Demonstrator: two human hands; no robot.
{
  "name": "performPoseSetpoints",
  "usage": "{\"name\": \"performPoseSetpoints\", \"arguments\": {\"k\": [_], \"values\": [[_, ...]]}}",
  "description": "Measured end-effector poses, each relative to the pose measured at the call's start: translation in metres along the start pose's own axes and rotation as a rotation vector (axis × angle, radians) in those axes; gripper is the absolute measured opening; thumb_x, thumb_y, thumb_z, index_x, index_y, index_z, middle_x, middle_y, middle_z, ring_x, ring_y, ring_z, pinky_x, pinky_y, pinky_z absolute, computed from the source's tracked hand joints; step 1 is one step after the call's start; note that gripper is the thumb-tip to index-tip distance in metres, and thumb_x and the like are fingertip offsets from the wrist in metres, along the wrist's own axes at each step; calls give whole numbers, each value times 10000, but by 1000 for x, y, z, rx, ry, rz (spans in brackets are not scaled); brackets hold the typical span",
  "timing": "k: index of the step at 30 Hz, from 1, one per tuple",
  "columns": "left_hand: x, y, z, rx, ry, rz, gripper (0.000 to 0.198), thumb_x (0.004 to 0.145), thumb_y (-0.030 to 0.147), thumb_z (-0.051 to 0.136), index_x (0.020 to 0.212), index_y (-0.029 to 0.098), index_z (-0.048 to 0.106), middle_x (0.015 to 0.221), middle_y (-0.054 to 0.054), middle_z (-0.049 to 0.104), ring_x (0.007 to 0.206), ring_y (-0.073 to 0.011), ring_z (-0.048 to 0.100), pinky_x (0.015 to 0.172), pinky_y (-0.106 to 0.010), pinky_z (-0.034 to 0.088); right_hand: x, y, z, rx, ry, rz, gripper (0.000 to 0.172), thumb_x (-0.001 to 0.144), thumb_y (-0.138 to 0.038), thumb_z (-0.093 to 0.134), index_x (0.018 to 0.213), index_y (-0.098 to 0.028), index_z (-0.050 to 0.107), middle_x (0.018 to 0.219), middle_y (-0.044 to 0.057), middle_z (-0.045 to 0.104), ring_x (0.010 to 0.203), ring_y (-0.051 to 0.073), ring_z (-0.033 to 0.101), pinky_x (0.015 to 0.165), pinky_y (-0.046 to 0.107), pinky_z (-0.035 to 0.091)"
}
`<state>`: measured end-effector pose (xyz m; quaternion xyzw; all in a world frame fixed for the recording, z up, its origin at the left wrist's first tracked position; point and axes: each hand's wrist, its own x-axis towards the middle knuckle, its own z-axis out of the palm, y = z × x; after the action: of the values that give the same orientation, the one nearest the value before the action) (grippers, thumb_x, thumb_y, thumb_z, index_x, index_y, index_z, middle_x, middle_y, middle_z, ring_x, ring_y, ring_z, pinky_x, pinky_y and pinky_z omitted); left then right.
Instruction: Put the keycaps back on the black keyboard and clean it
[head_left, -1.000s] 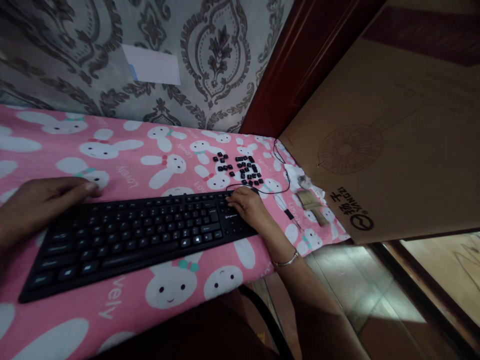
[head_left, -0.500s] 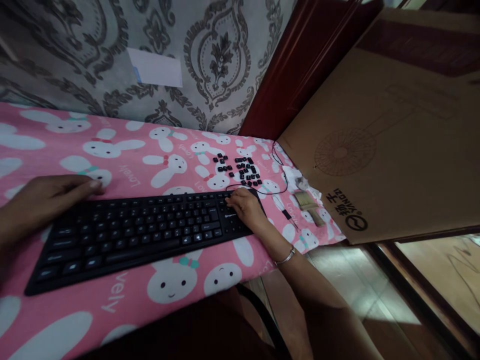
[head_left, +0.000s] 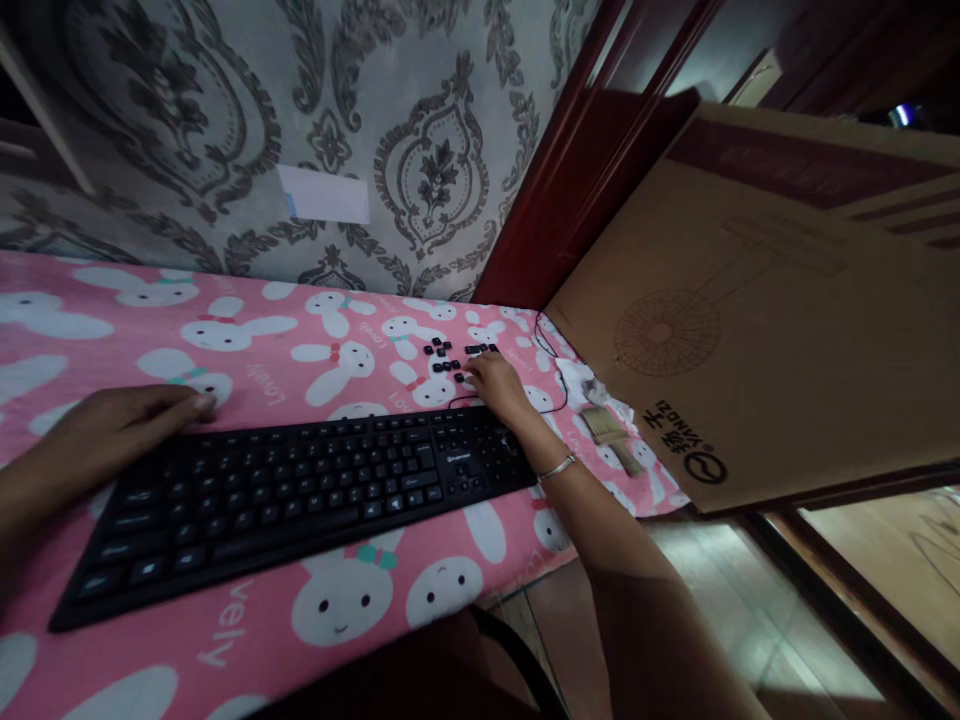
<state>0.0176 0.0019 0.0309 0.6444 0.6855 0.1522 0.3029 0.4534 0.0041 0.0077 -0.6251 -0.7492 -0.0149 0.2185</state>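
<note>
A black keyboard lies on a table covered with a pink rabbit-print cloth. My left hand rests flat, fingers stretched out, on the keyboard's far left corner. Beyond the keyboard's right end, my right hand reaches into a scatter of loose black keycaps. Its fingers curl down onto the caps; whether they hold one is hidden. A thin bracelet circles the right wrist.
A black cable loops past the keycaps. A small brush and a crumpled white cloth lie by the table's right edge. A big cardboard box leans there. Patterned wallpaper with a white paper stands behind.
My right hand has left the keyboard's right end and moved forward onto the loose keycaps. The left hand stays on the left corner. The view has tilted up slightly.
</note>
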Motion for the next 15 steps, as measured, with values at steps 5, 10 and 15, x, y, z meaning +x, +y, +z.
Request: {"name": "performPoseSetpoints", "arguments": {"k": [5, 10, 15], "values": [[2, -4, 1, -29, -1, 30, 527, 664, 629, 467, 932, 234, 691, 1189, -83, 687, 1213, -309, 580, 1187, -506, 371, 13, -1, 13, -81, -95, -19, 202, 794, -33, 690, 928, -172, 749, 1005, 132, 709, 1027, 259, 635, 901, 358, 504], [6, -10, 1, -40, -18, 23, 492, 662, 623, 494, 918, 255, 696, 1133, -59, 707, 1179, -298, 592, 1183, -497, 368, 7, -9, 10, -90, -45, -1, 165, 828, -64, 666, 941, -172, 720, 946, 118, 717, 942, 255, 655, 852, 359, 512], [9, -13, 2, 15, 30, 70, 485, 674, 623, 467, 884, 261, 714, 1098, -46, 735, 1141, -294, 635, 1137, -500, 441, -20, -24, -1, 65, 158, -112, 252, 846, -66, 620, 1056, -196, 666, 1024, 100, 712, 986, 257, 637, 888, 390, 506]]}}
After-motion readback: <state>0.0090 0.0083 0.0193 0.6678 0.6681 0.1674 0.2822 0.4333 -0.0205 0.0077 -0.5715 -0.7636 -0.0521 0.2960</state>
